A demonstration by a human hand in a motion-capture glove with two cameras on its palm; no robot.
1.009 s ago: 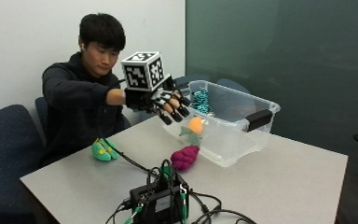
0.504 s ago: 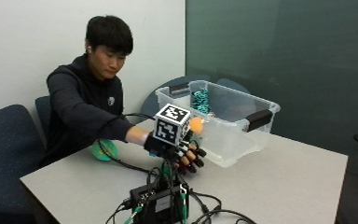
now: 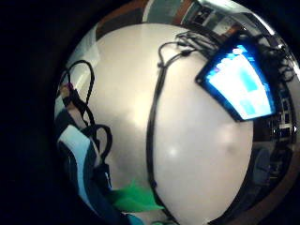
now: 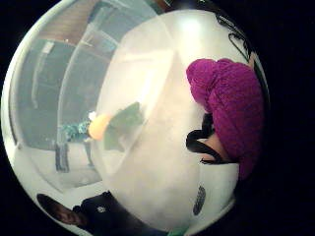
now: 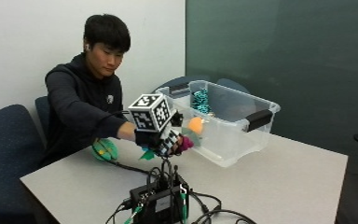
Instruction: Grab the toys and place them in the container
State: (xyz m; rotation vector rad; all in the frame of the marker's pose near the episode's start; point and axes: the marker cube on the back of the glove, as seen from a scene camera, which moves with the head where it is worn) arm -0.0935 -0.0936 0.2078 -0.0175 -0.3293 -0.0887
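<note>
At the table, a person's gloved right hand (image 5: 162, 138) curls its fingers around a magenta knitted toy (image 5: 184, 143), which should stay wrapped in the fingertips and be lifted over the near rim of the clear plastic container (image 5: 236, 140) just beyond them.

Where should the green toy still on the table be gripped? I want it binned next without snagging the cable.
Judging by its rounded shape, take the green toy from above across its domed top, fingers on either side. The black cable runs right beside it, so come straight down rather than from the cable side.
</note>
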